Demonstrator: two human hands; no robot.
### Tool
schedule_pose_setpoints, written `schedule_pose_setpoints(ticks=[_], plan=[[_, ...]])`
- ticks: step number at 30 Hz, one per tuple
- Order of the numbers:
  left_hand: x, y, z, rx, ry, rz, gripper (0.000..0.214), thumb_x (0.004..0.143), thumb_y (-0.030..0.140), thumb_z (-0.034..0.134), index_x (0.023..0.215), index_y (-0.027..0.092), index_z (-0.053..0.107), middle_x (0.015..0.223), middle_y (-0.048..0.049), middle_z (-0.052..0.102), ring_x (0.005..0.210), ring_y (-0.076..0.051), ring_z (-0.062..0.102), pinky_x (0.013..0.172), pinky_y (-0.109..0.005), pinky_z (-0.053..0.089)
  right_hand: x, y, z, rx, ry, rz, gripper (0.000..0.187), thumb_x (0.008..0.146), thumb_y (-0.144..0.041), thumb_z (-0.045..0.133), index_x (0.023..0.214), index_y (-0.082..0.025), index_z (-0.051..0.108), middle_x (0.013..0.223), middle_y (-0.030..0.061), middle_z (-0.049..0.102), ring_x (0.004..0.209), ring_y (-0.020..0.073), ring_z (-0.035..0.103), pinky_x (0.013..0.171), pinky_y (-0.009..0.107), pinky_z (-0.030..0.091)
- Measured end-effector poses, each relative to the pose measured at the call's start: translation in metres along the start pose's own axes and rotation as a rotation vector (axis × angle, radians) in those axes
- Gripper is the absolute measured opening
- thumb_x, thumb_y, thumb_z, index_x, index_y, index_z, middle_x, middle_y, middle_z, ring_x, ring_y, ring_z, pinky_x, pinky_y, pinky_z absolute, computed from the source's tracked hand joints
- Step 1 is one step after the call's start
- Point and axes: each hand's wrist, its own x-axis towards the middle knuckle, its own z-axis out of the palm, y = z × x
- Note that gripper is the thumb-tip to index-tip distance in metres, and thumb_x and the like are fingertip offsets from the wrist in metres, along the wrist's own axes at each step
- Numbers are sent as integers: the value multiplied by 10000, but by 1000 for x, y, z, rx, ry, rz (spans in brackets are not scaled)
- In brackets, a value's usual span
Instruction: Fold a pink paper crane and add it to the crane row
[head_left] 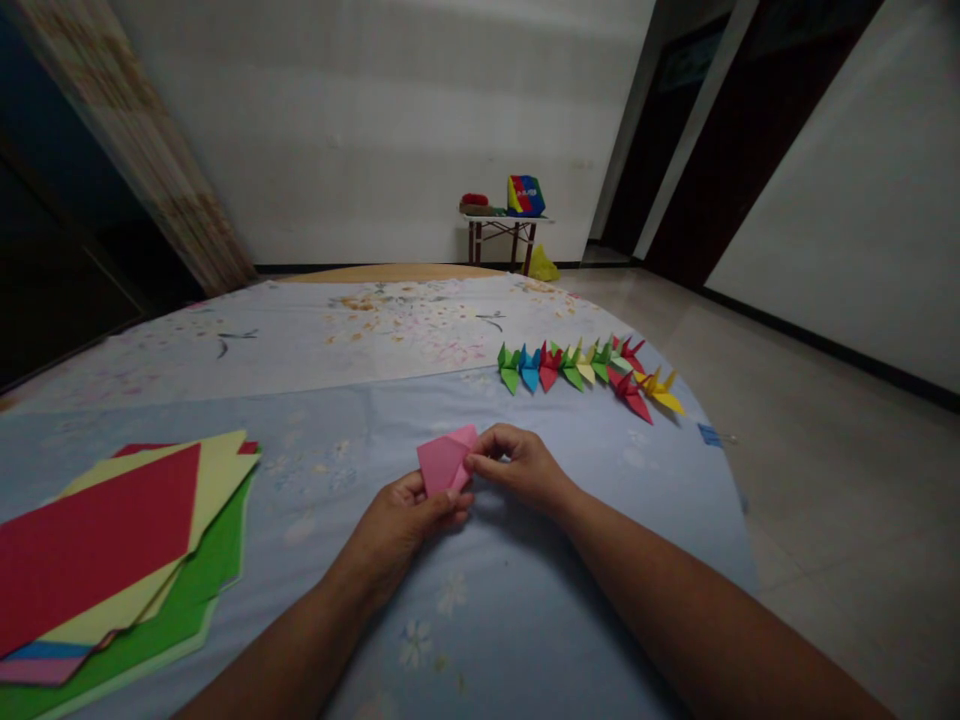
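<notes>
A small piece of folded pink paper (pixel 442 463) is held between my two hands, over the blue part of the tablecloth. My left hand (pixel 411 510) grips its lower edge, thumb in front and fingers behind. With thumb and forefinger, my right hand (pixel 517 462) pinches the paper's right edge. Beyond my right hand stand several folded paper cranes (pixel 549 366) in green, blue, red and yellow, set close together in a row.
To the left lies a stack of coloured paper sheets (pixel 97 540), red on top. A blue clip (pixel 709 435) sits at the round table's right edge. Against the far wall, a small table (pixel 499 220) bears a colourful bag (pixel 525 196); a yellow plastic bag (pixel 543 265) lies beside it.
</notes>
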Motion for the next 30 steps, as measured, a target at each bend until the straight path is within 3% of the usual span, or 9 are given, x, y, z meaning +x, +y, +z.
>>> schedule_pose_setpoints(ticks=[4,13,18,22,27,30], plan=[[1,0,0,-11,5,-9,334,636,237,759,930,112,664,858,-80,695,778,-157,644,751,-267,510,1,0,1,35,15,17,152,702,-298,652,701,-149,627,667,0,581,593,91,476,572,220,379],[-2,6,2,43,-7,-32,332,624,267,751,909,111,681,863,-103,701,772,-174,636,733,-269,479,4,8,6,389,-39,85,273,645,-364,708,755,-159,565,666,-26,558,578,81,489,573,226,399],[-3,17,-3,377,9,88,262,620,343,730,757,121,708,649,-39,668,541,-122,541,492,-196,356,4,4,8,467,-66,127,318,610,-386,732,743,-161,551,654,-36,534,573,75,475,565,223,389],[-4,24,-4,582,54,217,226,595,366,732,634,147,694,536,-1,592,475,-113,445,445,-201,276,4,1,9,488,-61,120,341,598,-386,741,768,-170,538,663,-41,521,573,72,471,548,212,386],[-6,26,0,515,108,177,272,601,394,708,659,128,691,542,11,561,500,-109,426,494,-211,287,6,-3,11,612,-21,123,508,573,-369,761,966,-202,487,684,-48,550,613,91,533,592,224,417],[-5,24,1,406,175,129,299,571,403,719,630,115,665,515,24,525,489,-97,398,499,-214,278,5,-6,10,583,-44,179,477,593,-417,740,942,-177,522,701,-26,577,631,98,551,621,235,421]])
